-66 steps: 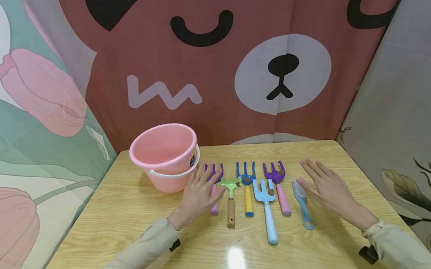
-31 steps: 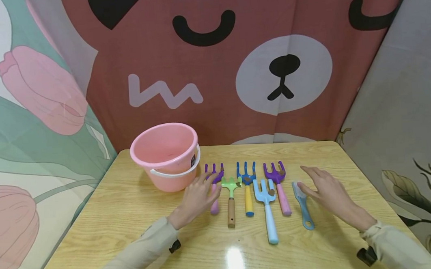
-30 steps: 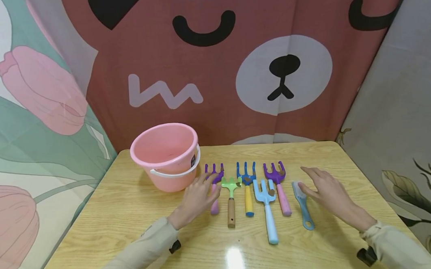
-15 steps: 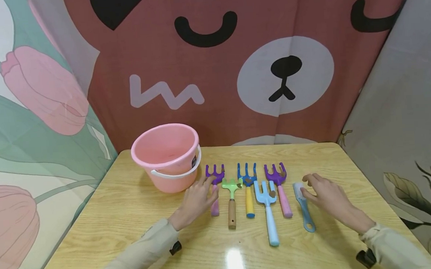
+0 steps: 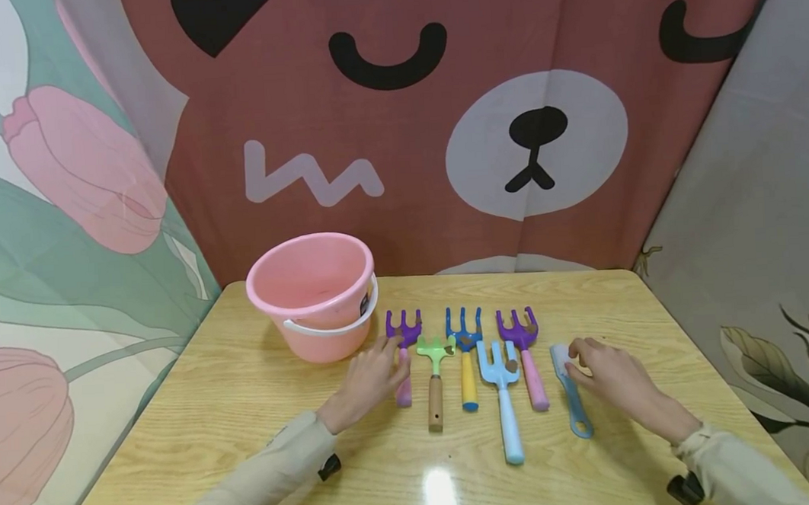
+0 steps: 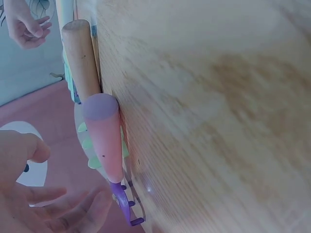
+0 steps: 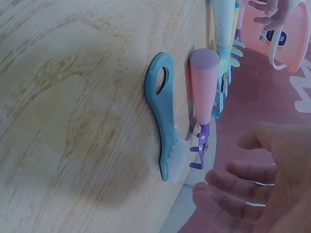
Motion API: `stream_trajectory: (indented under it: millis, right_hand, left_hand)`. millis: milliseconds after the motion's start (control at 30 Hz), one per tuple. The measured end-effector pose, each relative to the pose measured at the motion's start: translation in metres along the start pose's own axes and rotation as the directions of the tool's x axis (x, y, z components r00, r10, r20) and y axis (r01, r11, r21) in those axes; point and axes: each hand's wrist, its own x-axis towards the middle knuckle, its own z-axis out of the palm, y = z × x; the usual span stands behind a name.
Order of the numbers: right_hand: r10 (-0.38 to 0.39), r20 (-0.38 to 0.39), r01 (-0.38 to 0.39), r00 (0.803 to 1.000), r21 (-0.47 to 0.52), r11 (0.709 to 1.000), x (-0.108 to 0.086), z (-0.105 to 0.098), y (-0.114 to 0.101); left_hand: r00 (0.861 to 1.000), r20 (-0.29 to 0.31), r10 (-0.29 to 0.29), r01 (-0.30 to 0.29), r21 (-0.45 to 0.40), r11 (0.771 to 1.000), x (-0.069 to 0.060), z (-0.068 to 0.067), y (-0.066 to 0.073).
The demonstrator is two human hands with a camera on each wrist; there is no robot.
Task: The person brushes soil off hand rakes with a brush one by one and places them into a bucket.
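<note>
My left hand [image 5: 365, 380] hovers beside a purple hand fork [image 5: 403, 390] with a pink handle, its fingers loosely bent. In the left wrist view, a gap shows between those fingers [image 6: 73, 213] and the fork's handle [image 6: 104, 145]. My right hand [image 5: 620, 378] is just right of a blue brush [image 5: 574, 404] with pale bristles; the right wrist view shows its relaxed fingers [image 7: 238, 199] apart from the brush [image 7: 165, 111]. Between the hands lie a green rake with a wooden handle [image 5: 436, 403], a blue fork with a yellow handle [image 5: 468, 379], a light blue fork [image 5: 508, 415] and another purple fork [image 5: 533, 375].
A pink bucket [image 5: 313, 341] with a white handle [image 5: 329, 330] stands at the back left of the wooden table [image 5: 262, 412]. A bear-print cloth [image 5: 402, 207] hangs behind the table. Brown specks mark several fork heads.
Both hands' fingers, straight and spread at first, have bent. The right hand has come lower and nearer the brush; the left has drawn back slightly from the purple fork's head. The tools stay put.
</note>
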Motion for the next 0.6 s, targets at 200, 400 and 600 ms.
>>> stream_trajectory:
  millis: [200,400,600]
  right_hand:
    - [0.003,0.026,-0.003,1.0,-0.014,1.0,-0.0015,0.0036,0.0017]
    - [0.017,0.06,-0.017,0.998,-0.001,1.0,-0.0031,0.0043,0.0004]
    - [0.029,0.107,-0.031,0.994,0.018,0.999,-0.0044,0.0057,-0.0005]
  left_hand:
    - [0.997,0.056,-0.051,0.052,-0.026,0.998,-0.0005,0.0004,-0.0003]
    - [0.988,0.119,-0.102,0.108,-0.043,0.993,-0.0005,-0.0009,0.0]
    - [0.978,0.164,-0.13,0.142,-0.062,0.988,-0.0002,-0.0007,0.0002]
